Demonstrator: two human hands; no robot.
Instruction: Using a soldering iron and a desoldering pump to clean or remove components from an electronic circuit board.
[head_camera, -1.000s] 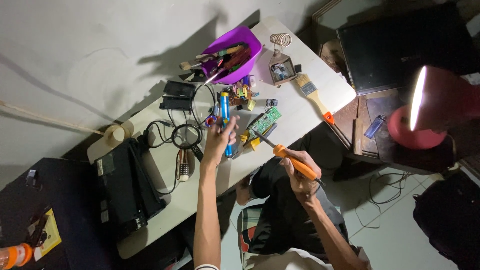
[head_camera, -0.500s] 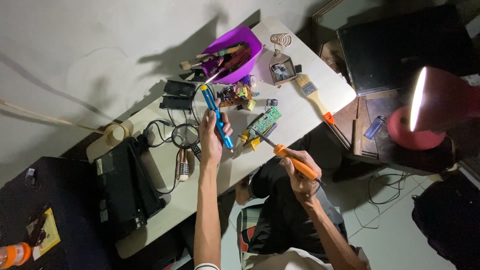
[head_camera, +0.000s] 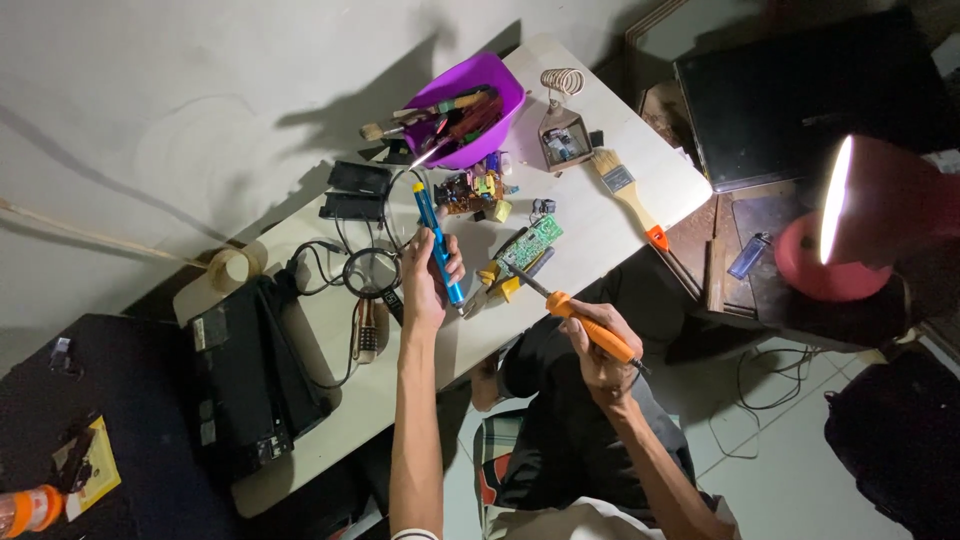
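Now, in the head view, the left hand (head_camera: 428, 275) is gripping a blue pen-shaped tool (head_camera: 438, 245) with closed fingers, and it is holding the tool lifted above the white table (head_camera: 620, 225), with the tip pointing away toward the purple bowl (head_camera: 478, 108). One second before, this tool was hanging lower, close to the small parts; half a second before, it was already raised, and since then the hand is keeping almost the same place. The right hand (head_camera: 600, 350) is closing around the orange handle of a soldering iron (head_camera: 580, 322), and its metal tip is reaching toward the green circuit board (head_camera: 530, 243), which is lying near the table's near edge beside some yellow pliers (head_camera: 497, 282). I cannot tell if the tip is touching the board. This hand is staying where it was in both earlier pictures.

About the edges: the right hand is hanging just past the table's near edge, over the person's lap. Behind the left hand, a round magnifier (head_camera: 371, 272) and black cables are lying close. A paintbrush (head_camera: 628, 195) is resting near the right edge. Some open room is showing on the bare table between the board and the brush.
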